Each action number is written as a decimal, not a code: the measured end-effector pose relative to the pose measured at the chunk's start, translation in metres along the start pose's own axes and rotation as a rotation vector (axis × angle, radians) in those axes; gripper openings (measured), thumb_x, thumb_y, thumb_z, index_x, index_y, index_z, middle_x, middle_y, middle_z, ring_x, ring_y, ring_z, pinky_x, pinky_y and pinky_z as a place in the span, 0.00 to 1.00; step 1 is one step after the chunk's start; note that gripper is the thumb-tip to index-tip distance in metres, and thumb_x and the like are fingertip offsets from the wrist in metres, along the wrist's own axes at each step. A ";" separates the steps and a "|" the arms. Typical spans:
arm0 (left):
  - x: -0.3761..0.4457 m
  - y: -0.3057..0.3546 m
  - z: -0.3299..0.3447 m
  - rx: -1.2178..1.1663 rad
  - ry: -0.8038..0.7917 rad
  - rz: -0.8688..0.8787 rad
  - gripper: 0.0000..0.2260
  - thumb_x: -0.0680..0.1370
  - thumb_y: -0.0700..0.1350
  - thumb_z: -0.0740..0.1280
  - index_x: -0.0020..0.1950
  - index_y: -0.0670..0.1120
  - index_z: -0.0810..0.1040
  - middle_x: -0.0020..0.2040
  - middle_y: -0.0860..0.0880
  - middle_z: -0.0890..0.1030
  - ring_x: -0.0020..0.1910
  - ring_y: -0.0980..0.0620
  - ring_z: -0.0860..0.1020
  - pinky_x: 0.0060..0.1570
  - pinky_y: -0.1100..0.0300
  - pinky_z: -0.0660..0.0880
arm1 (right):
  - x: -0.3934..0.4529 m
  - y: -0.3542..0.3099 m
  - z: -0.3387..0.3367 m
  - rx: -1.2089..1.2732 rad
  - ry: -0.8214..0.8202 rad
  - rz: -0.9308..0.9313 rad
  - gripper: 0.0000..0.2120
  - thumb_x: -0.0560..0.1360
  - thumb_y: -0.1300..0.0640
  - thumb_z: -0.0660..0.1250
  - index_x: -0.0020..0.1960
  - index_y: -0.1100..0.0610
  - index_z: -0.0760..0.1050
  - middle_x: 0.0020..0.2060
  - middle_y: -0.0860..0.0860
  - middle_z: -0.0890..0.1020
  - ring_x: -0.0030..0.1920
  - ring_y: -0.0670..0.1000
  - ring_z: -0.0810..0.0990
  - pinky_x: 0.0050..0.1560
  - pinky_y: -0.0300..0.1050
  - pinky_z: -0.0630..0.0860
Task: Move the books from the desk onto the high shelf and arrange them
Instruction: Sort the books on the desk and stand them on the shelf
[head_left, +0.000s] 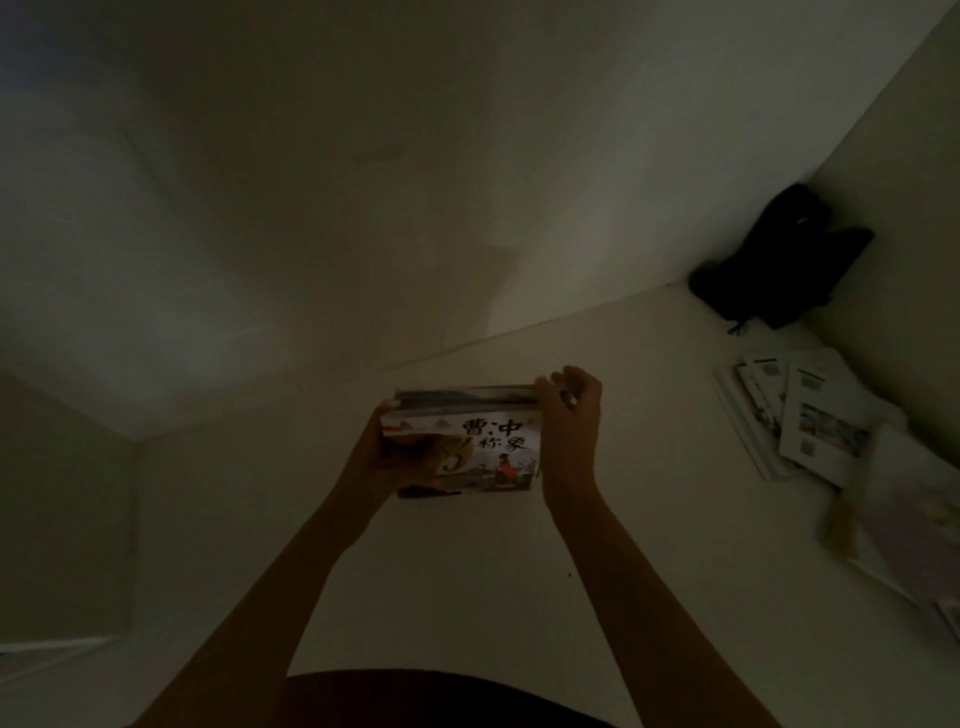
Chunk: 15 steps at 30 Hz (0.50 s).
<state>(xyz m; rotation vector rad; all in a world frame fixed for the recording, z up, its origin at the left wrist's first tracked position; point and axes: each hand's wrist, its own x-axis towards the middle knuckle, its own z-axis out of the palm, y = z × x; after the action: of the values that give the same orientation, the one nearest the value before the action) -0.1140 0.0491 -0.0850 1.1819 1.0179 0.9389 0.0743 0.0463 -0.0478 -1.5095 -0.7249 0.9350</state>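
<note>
Head view, dim light: the right hand has its fingers curled over the far right corner of a small stack of picture books, thumb side down along the right edge. The left hand grips the stack's left edge, its fingers mostly hidden beneath the covers, so how they lie cannot be told beyond that they clamp the books. Both forearms reach up and forward from the bottom of the view.

The stack sits between the two hands, either just touching or just above a pale flat surface that runs back to a wall; contact cannot be judged. That surface is probably the high shelf, though the darkness leaves this unsure. At least three books show in the stack, edges slightly uneven.

Further right on the same surface lies a loose pile of leaflets, fanned and overlapping, well apart from the stack. A dark bag-like object slumps in the far corner.

As to progress, this batch seems to be arriving at its place, and squaring it up remains. Whether more books wait on the desk cannot be seen.

The top cover carries large black characters, 曹冲称象, above an illustration that includes a figure in red. Print on the leaflets is too small to read.
</note>
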 end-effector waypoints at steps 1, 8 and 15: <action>0.000 -0.001 0.001 -0.008 0.009 -0.001 0.30 0.66 0.42 0.76 0.66 0.43 0.70 0.57 0.45 0.81 0.56 0.47 0.80 0.51 0.50 0.79 | -0.002 0.006 -0.003 0.011 0.004 0.008 0.15 0.79 0.56 0.62 0.64 0.59 0.66 0.49 0.47 0.74 0.45 0.40 0.77 0.37 0.26 0.72; 0.007 0.000 0.020 -0.147 0.294 -0.053 0.29 0.67 0.69 0.63 0.54 0.47 0.77 0.43 0.48 0.84 0.38 0.49 0.82 0.32 0.56 0.79 | -0.010 0.015 -0.004 0.088 -0.110 -0.027 0.09 0.80 0.55 0.58 0.57 0.60 0.67 0.43 0.47 0.73 0.37 0.32 0.75 0.39 0.29 0.73; 0.006 0.005 0.038 -0.234 0.435 -0.088 0.07 0.78 0.50 0.60 0.49 0.50 0.76 0.41 0.51 0.81 0.37 0.57 0.81 0.34 0.64 0.78 | -0.032 0.028 -0.014 0.182 -0.221 -0.010 0.17 0.76 0.52 0.59 0.61 0.59 0.69 0.53 0.57 0.80 0.52 0.54 0.82 0.50 0.49 0.80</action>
<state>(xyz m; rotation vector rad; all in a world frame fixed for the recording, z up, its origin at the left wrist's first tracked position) -0.0755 0.0455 -0.0781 0.7464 1.2525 1.2386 0.0692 0.0079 -0.0701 -1.2550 -0.7819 1.1404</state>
